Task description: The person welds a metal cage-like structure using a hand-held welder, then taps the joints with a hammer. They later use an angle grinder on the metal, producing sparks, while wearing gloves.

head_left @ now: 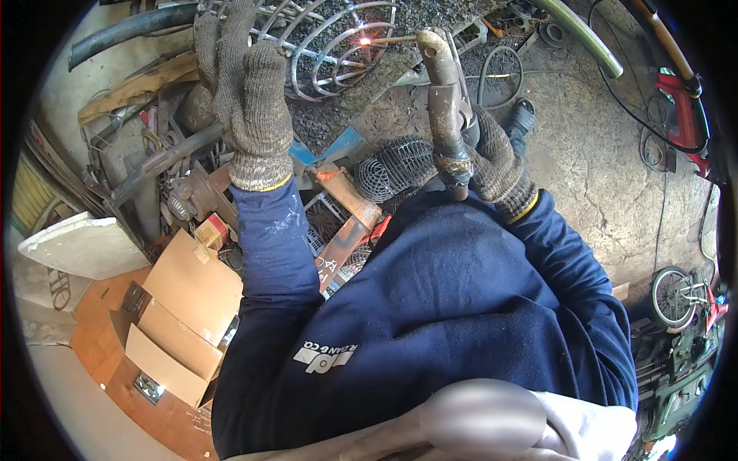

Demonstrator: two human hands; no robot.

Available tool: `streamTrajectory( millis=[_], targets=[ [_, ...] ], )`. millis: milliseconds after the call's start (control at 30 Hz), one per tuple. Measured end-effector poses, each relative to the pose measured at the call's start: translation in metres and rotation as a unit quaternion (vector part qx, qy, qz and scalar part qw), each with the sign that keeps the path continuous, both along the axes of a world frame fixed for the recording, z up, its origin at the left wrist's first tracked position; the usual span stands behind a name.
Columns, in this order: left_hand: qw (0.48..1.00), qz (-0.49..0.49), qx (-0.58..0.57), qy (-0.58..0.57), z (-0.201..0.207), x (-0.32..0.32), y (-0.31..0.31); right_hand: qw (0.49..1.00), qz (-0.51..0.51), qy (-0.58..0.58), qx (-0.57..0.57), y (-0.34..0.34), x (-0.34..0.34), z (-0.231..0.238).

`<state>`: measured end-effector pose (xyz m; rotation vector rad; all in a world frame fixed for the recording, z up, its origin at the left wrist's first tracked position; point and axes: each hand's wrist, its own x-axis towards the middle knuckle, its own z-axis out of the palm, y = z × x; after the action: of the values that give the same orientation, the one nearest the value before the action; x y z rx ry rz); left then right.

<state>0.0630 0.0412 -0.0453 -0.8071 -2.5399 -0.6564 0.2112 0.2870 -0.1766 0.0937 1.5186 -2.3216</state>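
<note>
Holder (444, 115), far centre, is gripped at its near half by right hand (501, 165); likely stiff, heavyish, best held there. Rod (396, 39) probably brittle. Cage (327, 50), far left, judged rigid, hot near rod tip. Left hand (260, 115) is extended far beside cage, fingers straightish; grip can't be told.

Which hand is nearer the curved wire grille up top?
Left. The left hand is close by the left side of the wire grille; contact is unclear. The right hand is farther off, below and right of it, gripping the welding holder.
</note>
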Motion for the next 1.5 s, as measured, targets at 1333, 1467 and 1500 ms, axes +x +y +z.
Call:
streamTrajectory(
  millis=[1333, 1467, 1500],
  targets=[
    [0.988, -0.045, -0.088, 0.120, -0.023, 0.007, -0.036, 1.000, 0.002, -0.011, -0.023, -0.004, 0.003, -0.003],
    [0.981, 0.030, -0.057, 0.184, -0.034, -0.009, -0.012, 0.999, 0.026, -0.020, -0.003, -0.002, 0.002, -0.008],
    [0.970, 0.059, -0.058, 0.230, -0.034, -0.017, 0.002, 0.999, 0.033, -0.027, -0.007, -0.001, 0.001, -0.008]
  ],
)
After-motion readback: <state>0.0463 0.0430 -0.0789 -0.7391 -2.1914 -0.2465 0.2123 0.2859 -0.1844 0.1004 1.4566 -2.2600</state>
